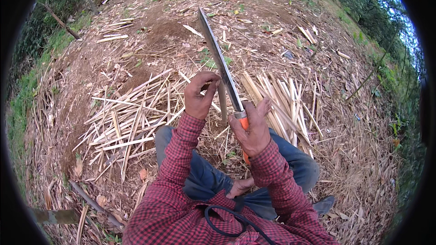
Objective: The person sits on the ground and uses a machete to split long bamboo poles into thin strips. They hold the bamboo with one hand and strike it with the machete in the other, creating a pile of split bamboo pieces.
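Observation:
My right hand [253, 129] is closed round the orange handle of a machete [220, 59]. Its long dark blade points up and away, leaning a little to the left. Close to the blade's left side, my left hand [200, 94] is closed in a pinch on a narrow split strip [222, 102], which hangs down from the fingertips. Whether strip and blade touch is hard to tell. Beyond my right hand, a bundle of pale split strips [293, 104] lies on the ground.
A loose pile of split strips [129, 120] spreads to the left of my bent legs. Dry leaves and chips cover the sloping ground. A dark stick [93, 202] lies at the lower left. More pieces [113, 38] lie farther off, with trees and shrubs along both sides.

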{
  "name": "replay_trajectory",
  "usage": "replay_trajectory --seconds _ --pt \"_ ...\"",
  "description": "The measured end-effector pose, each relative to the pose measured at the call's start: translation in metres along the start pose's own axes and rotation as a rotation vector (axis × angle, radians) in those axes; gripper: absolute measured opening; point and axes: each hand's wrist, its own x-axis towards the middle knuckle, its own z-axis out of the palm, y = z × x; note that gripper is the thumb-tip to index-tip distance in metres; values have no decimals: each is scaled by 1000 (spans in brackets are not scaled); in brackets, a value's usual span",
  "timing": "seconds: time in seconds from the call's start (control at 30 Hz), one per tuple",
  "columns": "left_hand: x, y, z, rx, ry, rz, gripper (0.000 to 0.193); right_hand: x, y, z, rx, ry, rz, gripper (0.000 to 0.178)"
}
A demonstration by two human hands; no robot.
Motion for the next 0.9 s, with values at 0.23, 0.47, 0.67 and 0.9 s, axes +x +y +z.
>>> replay_trajectory --seconds 0.23,0.47,0.67,0.9 --pt "-1 5 9 37 25 19 14 0 -1 -6 -11 -13 46 43" --pt "-1 3 15 66 30 37 16 0 0 -10 -64 -10 34 40" --pt "3 8 14 75 -41 54 15 0 -7 -10 -125 2 23 37" --pt "87 47 -2 259 129 582 21 -3 -7 -8 -6 -38 149 38"
